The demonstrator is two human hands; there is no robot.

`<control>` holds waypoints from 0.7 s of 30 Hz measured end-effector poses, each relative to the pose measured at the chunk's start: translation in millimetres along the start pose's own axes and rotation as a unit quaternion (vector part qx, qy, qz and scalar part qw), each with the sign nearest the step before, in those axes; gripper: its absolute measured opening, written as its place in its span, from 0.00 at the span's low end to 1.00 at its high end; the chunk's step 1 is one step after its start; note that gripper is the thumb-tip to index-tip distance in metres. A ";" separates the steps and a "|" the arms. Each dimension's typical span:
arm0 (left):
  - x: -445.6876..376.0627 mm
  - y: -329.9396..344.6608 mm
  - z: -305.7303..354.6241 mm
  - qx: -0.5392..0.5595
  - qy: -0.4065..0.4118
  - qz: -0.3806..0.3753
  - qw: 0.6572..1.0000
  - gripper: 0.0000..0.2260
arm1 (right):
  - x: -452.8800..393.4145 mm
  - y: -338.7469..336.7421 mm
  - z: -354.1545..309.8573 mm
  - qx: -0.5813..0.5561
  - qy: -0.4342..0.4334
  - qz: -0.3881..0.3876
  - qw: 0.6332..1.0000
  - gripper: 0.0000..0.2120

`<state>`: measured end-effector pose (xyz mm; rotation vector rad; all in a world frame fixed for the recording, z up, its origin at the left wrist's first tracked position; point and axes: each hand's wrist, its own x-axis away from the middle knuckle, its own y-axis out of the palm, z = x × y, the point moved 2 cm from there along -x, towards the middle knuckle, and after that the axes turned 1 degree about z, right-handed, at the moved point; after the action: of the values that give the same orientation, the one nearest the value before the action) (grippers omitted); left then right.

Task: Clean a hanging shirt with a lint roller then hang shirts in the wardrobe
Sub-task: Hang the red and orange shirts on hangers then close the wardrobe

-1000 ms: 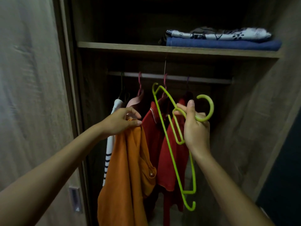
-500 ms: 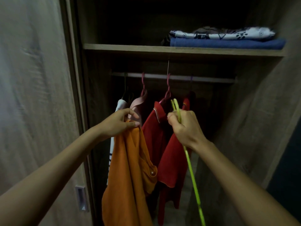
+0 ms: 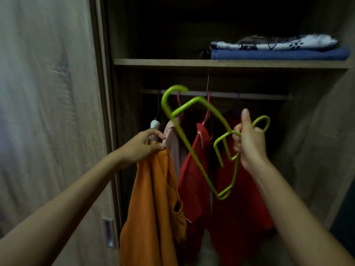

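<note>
Pinched at its top edge by the left hand (image 3: 141,145), the orange shirt (image 3: 153,208) is held up at 7 o'clock before the wardrobe rail (image 3: 249,95), while green hangers (image 3: 194,150) are gripped in the right hand (image 3: 249,143) at 3 o'clock, presumably for threading.

Wooden shelf (image 3: 153,62) carries folded blue cloth (image 3: 278,54), patterned white cloth (image 3: 269,44) stacked on top

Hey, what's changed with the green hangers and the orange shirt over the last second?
The right hand turned the green hangers: half a second ago they hung edge-on and low, now they are swung up and fanned out, one hook near the rail. The left hand keeps gripping the orange shirt in the same spot. The red shirts stayed hanging.
</note>
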<state>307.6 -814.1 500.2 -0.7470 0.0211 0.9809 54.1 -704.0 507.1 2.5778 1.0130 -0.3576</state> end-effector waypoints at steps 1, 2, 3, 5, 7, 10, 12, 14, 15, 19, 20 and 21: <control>0.4 0.4 0.7 -0.005 -0.009 0.000 1.000 0.10 | 0.2 0.1 2.3 -0.059 0.030 0.008 0.998 0.24; 0.4 1.2 0.8 -0.010 -0.013 0.001 1.000 0.11 | 1.7 1.1 4.4 -0.120 0.058 0.020 0.991 0.22; 0.6 1.8 2.1 -0.013 -0.013 0.002 1.000 0.10 | 3.2 3.0 6.2 -0.178 0.079 0.034 0.980 0.22; 0.4 4.2 5.2 -0.014 -0.005 0.003 1.000 0.10 | 7.9 8.0 7.6 -0.269 0.102 0.059 0.956 0.22; -0.8 7.8 6.4 -0.023 -0.003 -0.001 1.000 0.10 | 14.0 13.2 6.2 -0.311 0.101 0.083 0.941 0.23; -3.9 12.3 2.5 -0.068 -0.006 0.011 0.998 0.09 | 21.9 21.2 2.9 -0.333 0.098 0.100 0.932 0.22; -5.4 12.7 -3.4 -0.094 -0.020 0.022 0.995 0.08 | 23.3 23.7 0.0 -0.340 0.105 0.107 0.928 0.21; -5.5 12.8 -8.5 -0.112 -0.037 0.027 0.993 0.07 | 24.2 23.4 -3.8 -0.344 0.104 0.115 0.926 0.21; -4.4 14.0 -8.4 -0.111 -0.041 0.025 0.993 0.07 | 24.3 23.1 -4.6 -0.345 0.099 0.124 0.925 0.21; -0.1 23.5 -0.7 -0.030 -0.031 0.000 0.999 0.09 | 35.2 30.4 1.8 -0.328 0.064 0.161 0.929 0.21; 0.7 24.5 2.5 0.000 -0.027 -0.003 1.000 0.09 | 40.3 35.6 8.9 -0.308 0.055 0.167 0.935 0.22; 1.2 24.9 5.8 0.034 -0.025 -0.003 0.999 0.10 | 45.9 41.6 18.6 -0.280 0.046 0.170 0.944 0.23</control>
<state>287.7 -801.6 490.1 -0.6606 0.0093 0.9885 113.6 -712.2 483.4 2.1906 0.5650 0.1305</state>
